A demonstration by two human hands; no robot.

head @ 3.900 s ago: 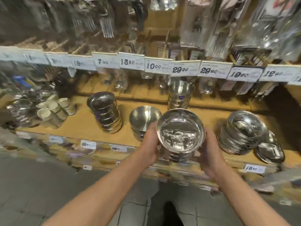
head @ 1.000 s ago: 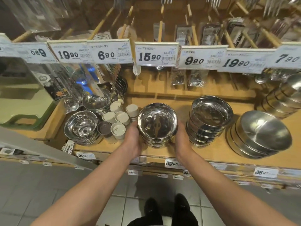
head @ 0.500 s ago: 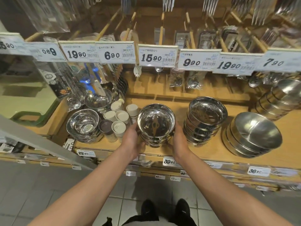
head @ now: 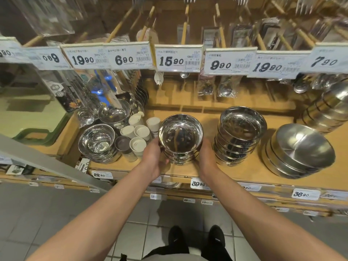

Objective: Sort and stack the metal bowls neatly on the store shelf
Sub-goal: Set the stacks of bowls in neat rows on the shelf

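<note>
A short stack of shiny metal bowls (head: 180, 136) stands on the wooden store shelf (head: 235, 174), near its front edge at the middle. My left hand (head: 153, 157) grips the stack's left side and my right hand (head: 206, 159) grips its right side; the fingers are hidden behind the bowls. To the right stands a taller stack of similar bowls (head: 241, 132), then a leaning stack of wide matt bowls (head: 301, 149). On the left sits another stack of shiny bowls (head: 97, 143).
White shaker jars (head: 137, 134) crowd between the left bowls and the held stack. More stacked metal containers (head: 327, 108) lean at the far right. Price tags (head: 178, 58) hang on a rail above, with packaged cutlery behind. Below is a tiled floor (head: 37, 213).
Since four seconds ago I have moved left along the shelf with the stack. Over the last second the stack has settled onto the shelf, both hands staying on its sides.
</note>
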